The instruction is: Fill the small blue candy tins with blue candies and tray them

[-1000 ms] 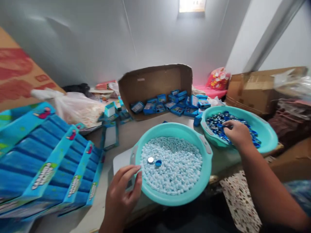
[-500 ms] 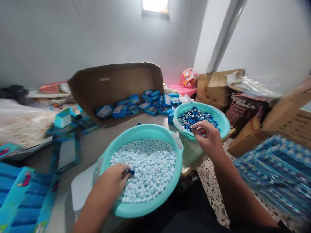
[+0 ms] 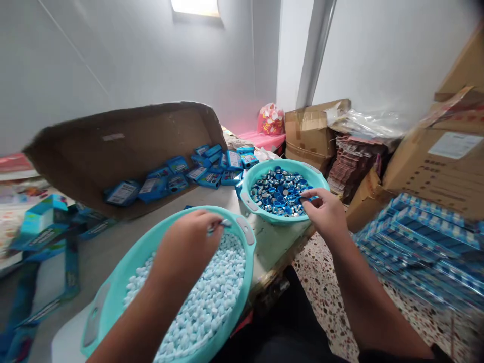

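My left hand (image 3: 194,234) is above the near turquoise bowl (image 3: 124,267), its fingers pinching a small round tin (image 3: 226,222) that looks silvery at the edge. Beneath it, the bowl is filled with small white pellets (image 3: 212,297). Over the right rim of the farther turquoise bowl (image 3: 260,217), my right hand (image 3: 321,206) has thumb and forefinger pinched together on a small tin (image 3: 303,197), mostly hidden by the fingertips. Many small round tins (image 3: 280,189), blue and silver, fill that bowl.
A tipped cardboard box (image 3: 132,133) with blue small boxes (image 3: 177,176) stands behind the bowls. Open blue cartons (image 3: 45,222) lie at left. Cardboard boxes (image 3: 434,161) and wrapped blue packs (image 3: 416,252) stand at right, above a speckled floor (image 3: 321,292).
My left hand has risen from the pellets and moved up and right toward the bowl's far rim, still holding a tin. My right hand stays at the tin bowl. The view has turned right.
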Available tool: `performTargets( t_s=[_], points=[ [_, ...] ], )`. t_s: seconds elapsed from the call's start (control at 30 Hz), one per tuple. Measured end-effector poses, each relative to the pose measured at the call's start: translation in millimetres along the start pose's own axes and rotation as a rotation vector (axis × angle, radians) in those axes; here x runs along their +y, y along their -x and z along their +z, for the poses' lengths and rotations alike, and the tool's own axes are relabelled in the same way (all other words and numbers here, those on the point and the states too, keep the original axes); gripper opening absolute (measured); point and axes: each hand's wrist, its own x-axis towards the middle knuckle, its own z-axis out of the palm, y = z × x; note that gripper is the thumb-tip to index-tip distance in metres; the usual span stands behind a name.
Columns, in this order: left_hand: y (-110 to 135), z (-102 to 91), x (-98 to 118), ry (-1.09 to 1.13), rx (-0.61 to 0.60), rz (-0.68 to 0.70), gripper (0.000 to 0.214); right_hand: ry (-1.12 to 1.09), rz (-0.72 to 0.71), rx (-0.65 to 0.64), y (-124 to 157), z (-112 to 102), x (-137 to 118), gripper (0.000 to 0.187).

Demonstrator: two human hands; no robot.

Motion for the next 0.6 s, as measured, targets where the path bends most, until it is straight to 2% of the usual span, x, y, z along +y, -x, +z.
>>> performTargets(
  t_s=[0.07, 0.17, 0.23, 0.3, 0.37, 0.47, 0.53, 0.6],
  points=[
    [-43, 12.0, 38, -0.006, -0.117, 0.149, 0.027, -0.017, -0.012, -0.006, -9, 5, 1, 0.023],
    [-90, 41.5, 77, 0.009, -0.161, 0.268, 0.029, 0.006, -0.077, -0.006, -7, 12, 3, 0.035],
    [-103, 57.1, 88, -0.007, -0.185, 0.282, 0.030, 0.026, -0.157, 0.055, 10, 13, 4, 0.037],
    [-101, 61.7, 85, -0.034, -0.194, 0.270, 0.034, 0.012, -0.270, 0.159, 35, 14, 8, 0.029],
    [-89, 52.2, 67, -0.052, -0.171, 0.241, 0.034, -0.006, -0.355, 0.239, 58, 14, 13, 0.017],
    [-63, 15.6, 11, -0.063, -0.071, 0.111, 0.036, -0.022, -0.422, 0.276, 69, 19, 13, 0.011],
    [-40, -12.8, -41, -0.068, 0.037, -0.062, 0.043, -0.105, -0.509, 0.165, 58, 32, 1, 0.013],
    [-12, -32.9, -95, -0.078, 0.158, -0.292, 0.046, -0.199, -0.591, -0.103, 42, 53, -21, 0.016]
  ],
)
